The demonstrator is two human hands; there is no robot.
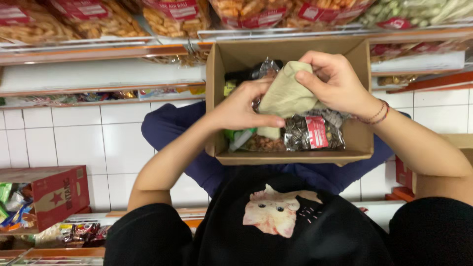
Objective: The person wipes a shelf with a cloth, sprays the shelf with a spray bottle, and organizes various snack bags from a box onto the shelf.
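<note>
Nearest the camera is the person's black shirt with a pale cat print, above blue trousers. A brown box rests on the lap, open at the top. Inside it, near the front wall, lies a clear bag of dark seeds with a red label, beside a bag of nuts. Both hands meet over the box on a beige cloth: the left hand has its grip closed on the cloth's lower edge, thumb pressing it; the right hand pinches the upper part. A red box sits at the left on the white tiled floor. Farthest off, shelves carry snack bags.
</note>
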